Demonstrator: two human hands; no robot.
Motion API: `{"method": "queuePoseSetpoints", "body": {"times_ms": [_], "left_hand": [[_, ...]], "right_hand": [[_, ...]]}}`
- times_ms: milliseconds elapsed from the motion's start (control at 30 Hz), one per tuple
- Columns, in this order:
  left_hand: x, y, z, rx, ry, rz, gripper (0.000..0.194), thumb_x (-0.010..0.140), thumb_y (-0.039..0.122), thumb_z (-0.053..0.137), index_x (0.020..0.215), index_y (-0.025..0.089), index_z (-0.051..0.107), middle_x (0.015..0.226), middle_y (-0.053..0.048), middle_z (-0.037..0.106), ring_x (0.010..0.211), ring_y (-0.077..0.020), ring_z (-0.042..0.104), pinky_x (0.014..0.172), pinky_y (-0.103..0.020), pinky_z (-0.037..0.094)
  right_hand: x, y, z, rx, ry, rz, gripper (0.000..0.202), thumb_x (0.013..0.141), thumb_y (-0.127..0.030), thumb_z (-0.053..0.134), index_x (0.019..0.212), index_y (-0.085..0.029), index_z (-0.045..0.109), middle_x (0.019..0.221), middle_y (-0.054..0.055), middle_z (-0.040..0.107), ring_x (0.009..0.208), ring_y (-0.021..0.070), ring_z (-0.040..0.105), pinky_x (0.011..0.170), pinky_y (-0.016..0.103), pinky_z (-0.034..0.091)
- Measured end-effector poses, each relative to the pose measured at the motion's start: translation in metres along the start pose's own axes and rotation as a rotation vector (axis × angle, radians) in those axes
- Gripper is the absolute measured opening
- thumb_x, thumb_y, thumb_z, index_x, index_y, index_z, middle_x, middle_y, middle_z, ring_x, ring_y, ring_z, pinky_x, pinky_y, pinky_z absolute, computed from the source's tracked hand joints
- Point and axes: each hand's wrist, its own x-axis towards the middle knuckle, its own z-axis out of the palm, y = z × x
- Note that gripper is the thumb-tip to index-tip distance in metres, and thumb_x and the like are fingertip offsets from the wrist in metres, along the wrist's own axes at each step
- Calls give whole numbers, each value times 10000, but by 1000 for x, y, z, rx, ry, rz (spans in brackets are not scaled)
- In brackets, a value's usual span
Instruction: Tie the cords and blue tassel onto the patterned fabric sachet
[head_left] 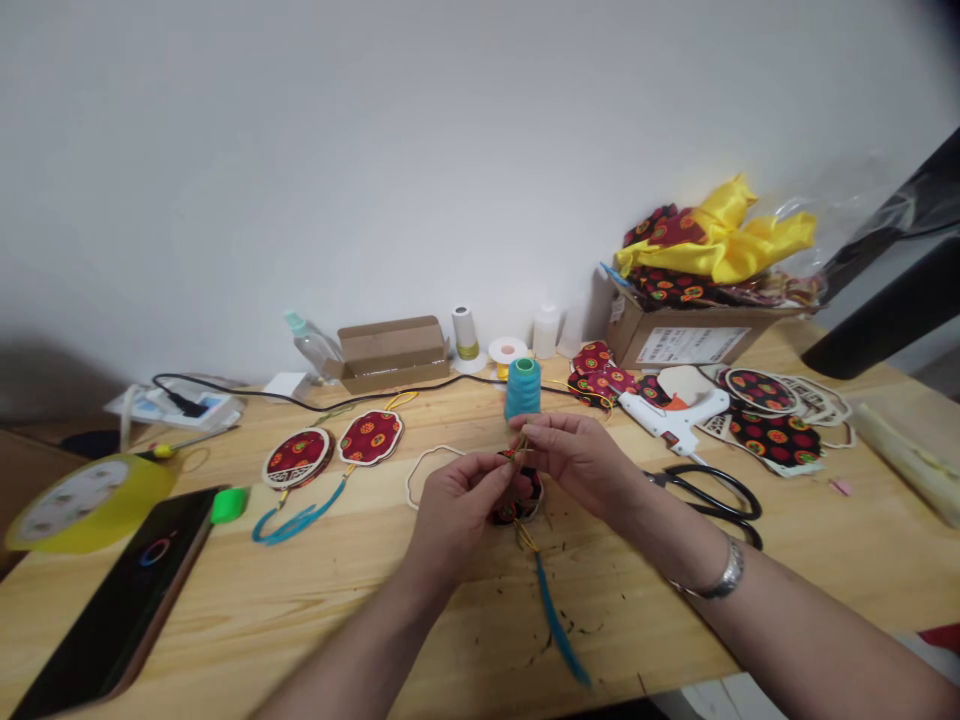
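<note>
My left hand (466,500) and my right hand (574,455) meet over the table's middle, fingers pinched on a thin olive-yellow cord (523,443). Just beneath them is a dark, flower-patterned fabric pendant (531,492), partly hidden by my fingers. From its lower end a yellow cord loop (526,538) runs to a teal tassel (553,620) lying toward the front edge. Behind my fingertips stands a cone of teal thread (522,388). A pale scalloped frame (418,475) lies partly covered by my left hand.
Black-handled scissors (720,490) lie beside my right forearm, with a white glue gun (675,415) behind. Two finished-looking pendants (371,437) rest at left, near a phone (120,600) and yellow tape roll (90,500). A cardboard box (675,335) of fabric stands at back right.
</note>
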Motion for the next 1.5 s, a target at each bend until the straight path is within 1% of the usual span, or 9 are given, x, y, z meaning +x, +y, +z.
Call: {"method": "queuePoseSetpoints", "body": {"times_ms": [133,300,400,467,600,700,867,1200,1500], "left_hand": [[1,-2,0,-2,-15,40,214,698,299,685,819,124,705,776,-87,725,689,-161,644,664,-260,484],[2,-3,-1,-68,-1,72,137,667,253,700,701,122,683,894,-78,697,694,-147,627,680,-272,483],[1,-2,0,-135,-2,62,121,662,239,700,682,126,661,658,-16,651,537,-92,560,544,-219,440],[1,-1,1,-170,-11,45,132,663,236,700,734,134,657,535,20,587,479,-78,511,481,-198,395],[0,0,1,-168,16,8,238,654,280,718,839,142,660,632,-8,630,487,-62,493,421,-160,323],[-1,-1,0,-113,57,-5,267,671,309,710,880,147,670,589,10,605,431,-30,429,412,-147,305],[0,-2,0,-111,52,40,232,685,308,703,845,142,676,558,20,590,398,-11,370,386,-139,248],[-2,1,1,-74,11,47,225,687,336,693,786,136,665,567,9,598,384,-18,344,377,-160,206],[-4,4,2,-7,2,41,209,679,336,696,744,138,684,574,0,618,396,-30,360,390,-174,220]], "right_hand": [[0,-1,-1,-12,-24,39,239,638,-251,739,824,-118,671,662,37,650,562,104,577,519,225,447],[1,0,-3,-140,22,40,250,635,-297,740,791,-124,651,593,8,603,473,70,491,362,166,279],[1,0,-3,-212,47,20,232,641,-323,733,698,-138,605,542,-16,567,439,55,441,359,165,229],[0,-1,-1,-241,59,14,253,635,-338,732,645,-143,571,502,-33,533,424,48,410,374,171,226],[-3,-2,3,-271,70,-4,283,624,-362,730,616,-146,548,490,-50,499,411,37,356,396,190,215],[-3,-3,3,-278,77,-18,287,613,-366,733,617,-147,546,495,-53,496,406,36,340,397,199,191],[-2,-3,2,-293,81,-23,286,621,-369,720,614,-145,543,490,-52,498,396,31,322,395,203,167],[-1,-2,1,-312,69,-9,271,637,-368,708,616,-150,548,521,-34,545,398,36,334,390,203,173],[-1,-1,1,-293,57,-12,266,648,-365,707,609,-148,558,543,-22,573,403,37,336,386,202,179]]}}
